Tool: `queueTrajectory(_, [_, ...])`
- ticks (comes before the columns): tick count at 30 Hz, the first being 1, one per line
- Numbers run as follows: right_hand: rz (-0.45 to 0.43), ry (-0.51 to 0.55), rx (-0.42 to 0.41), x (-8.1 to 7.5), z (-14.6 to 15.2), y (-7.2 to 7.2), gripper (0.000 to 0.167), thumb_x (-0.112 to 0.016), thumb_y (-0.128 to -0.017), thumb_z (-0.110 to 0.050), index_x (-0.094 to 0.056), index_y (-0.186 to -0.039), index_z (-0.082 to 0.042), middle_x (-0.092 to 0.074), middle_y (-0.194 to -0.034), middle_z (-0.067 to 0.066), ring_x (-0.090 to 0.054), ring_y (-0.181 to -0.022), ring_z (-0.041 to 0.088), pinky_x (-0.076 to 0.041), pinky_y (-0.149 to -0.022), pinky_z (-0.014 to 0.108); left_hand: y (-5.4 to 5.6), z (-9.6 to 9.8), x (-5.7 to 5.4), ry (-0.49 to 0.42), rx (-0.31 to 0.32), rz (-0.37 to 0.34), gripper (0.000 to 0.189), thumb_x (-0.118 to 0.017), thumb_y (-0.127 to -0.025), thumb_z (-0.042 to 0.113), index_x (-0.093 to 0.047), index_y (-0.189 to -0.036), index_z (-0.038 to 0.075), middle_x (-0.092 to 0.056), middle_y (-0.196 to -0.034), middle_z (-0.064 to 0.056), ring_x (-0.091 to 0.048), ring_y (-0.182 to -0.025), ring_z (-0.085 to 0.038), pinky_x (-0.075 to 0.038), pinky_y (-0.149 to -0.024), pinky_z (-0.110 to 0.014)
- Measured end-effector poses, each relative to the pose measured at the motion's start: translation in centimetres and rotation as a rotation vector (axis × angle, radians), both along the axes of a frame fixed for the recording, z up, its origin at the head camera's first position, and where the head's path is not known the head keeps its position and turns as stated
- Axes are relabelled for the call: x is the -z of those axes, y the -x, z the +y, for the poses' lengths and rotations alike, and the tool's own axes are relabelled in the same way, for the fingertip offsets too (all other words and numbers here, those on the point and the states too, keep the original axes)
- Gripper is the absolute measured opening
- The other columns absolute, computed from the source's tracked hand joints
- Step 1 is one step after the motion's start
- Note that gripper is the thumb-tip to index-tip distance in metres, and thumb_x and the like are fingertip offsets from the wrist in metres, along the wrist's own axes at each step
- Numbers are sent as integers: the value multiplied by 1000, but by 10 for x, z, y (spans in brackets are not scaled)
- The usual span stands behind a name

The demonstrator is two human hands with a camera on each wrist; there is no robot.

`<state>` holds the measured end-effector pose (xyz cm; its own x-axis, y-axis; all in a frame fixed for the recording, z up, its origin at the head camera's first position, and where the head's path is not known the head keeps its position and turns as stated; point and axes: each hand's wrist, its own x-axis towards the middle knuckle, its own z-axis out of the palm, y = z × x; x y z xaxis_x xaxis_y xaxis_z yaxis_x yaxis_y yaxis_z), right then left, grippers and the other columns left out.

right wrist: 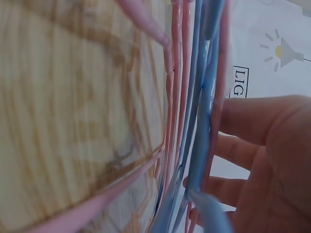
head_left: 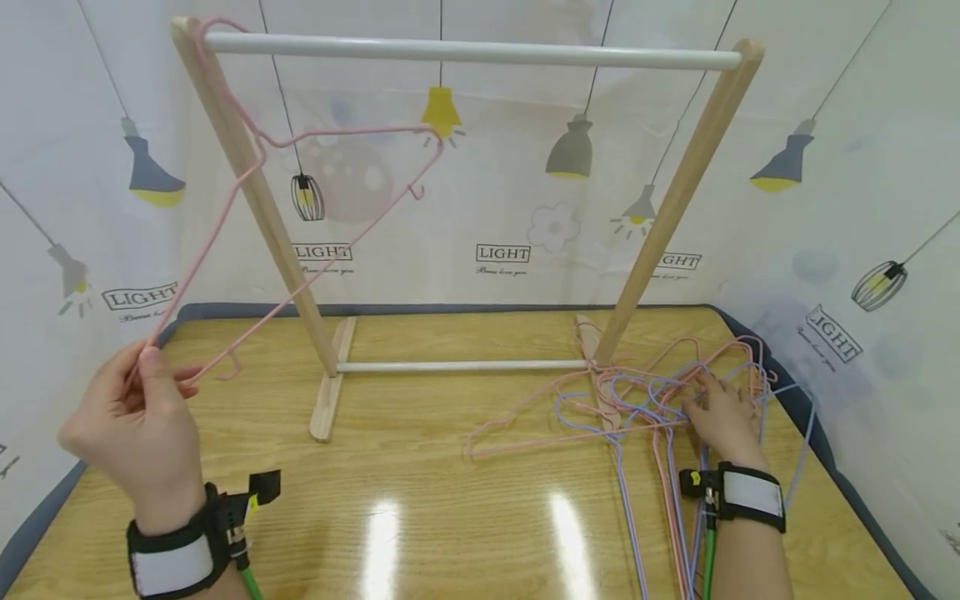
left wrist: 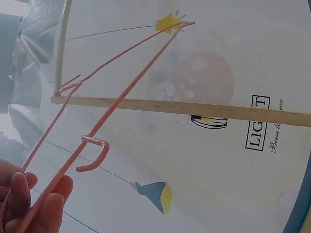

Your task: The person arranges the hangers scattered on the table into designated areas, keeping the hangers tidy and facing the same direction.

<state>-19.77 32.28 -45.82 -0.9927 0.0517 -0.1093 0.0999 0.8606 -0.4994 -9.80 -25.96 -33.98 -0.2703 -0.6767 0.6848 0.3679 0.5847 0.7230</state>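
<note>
A pink clothes hanger (head_left: pixel 352 132) slants up from my left hand (head_left: pixel 146 425), whose thumb and fingers pinch its lower corner. The hanger's hook is at the left end of the white rail (head_left: pixel 480 52); whether it rests on the rail I cannot tell. Small side hooks show on its lower bar. On the table at right lies a tangled pile of pink and blue hangers (head_left: pixel 622 437). My right hand (head_left: pixel 727 417) rests on this pile with fingers spread. In the right wrist view its thumb (right wrist: pixel 245 119) touches a pink hanger, and some fingertips are partly hidden behind the hangers.
A wooden rack has two leaning posts, the left post (head_left: pixel 258 196) and the right post (head_left: pixel 675 204). A lower white bar (head_left: pixel 461 366) joins its wooden feet. Some hangers overlap the right foot. Behind the wooden table (head_left: pixel 465 517) hangs a lamp-patterned backdrop (head_left: pixel 495 175).
</note>
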Motion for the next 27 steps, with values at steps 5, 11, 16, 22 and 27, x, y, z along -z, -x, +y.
queueTrajectory(5, [27,-22,20,0,-1,1,59,-51,-107,-25,-35,-153,8,-24,-151,46,-7,-140,72,-9,-104,86,-2,-1,-2,-6,-51,-51,18,-66,-99,6,-79,-102,-8,-65,-80,24,-60,-59,11,-45,-58,-4])
queueTrajectory(11, [85,-86,73,2,-1,2,48,-50,-105,-19,-47,-146,6,-45,-137,44,-36,-124,71,-29,-95,82,-5,-1,-5,-6,-139,-128,20,-66,-100,8,-79,-101,-8,-58,-80,32,-56,-62,16,-44,-62,-3])
queueTrajectory(16, [162,-99,106,5,1,2,35,-56,-105,-16,-60,-130,9,-62,-118,37,-54,-109,61,-40,-87,74,-5,-1,-6,-6,-157,-161,21,-66,-100,9,-79,-103,-7,-57,-83,35,-56,-64,18,-44,-64,-2])
queueTrajectory(22, [248,-78,89,6,0,0,26,-57,-105,-12,-66,-118,8,-63,-113,36,-51,-110,60,-32,-91,77,-6,0,-6,-22,-140,-161,21,-66,-100,9,-78,-105,-7,-58,-84,32,-57,-65,16,-45,-64,-3])
queueTrajectory(27, [338,-67,63,6,-2,-3,22,-59,-105,-10,-67,-114,8,-60,-113,36,-46,-114,60,-23,-95,85,-6,1,-7,-41,-126,-162,20,-66,-100,7,-78,-105,-7,-60,-85,30,-59,-64,15,-46,-64,-3])
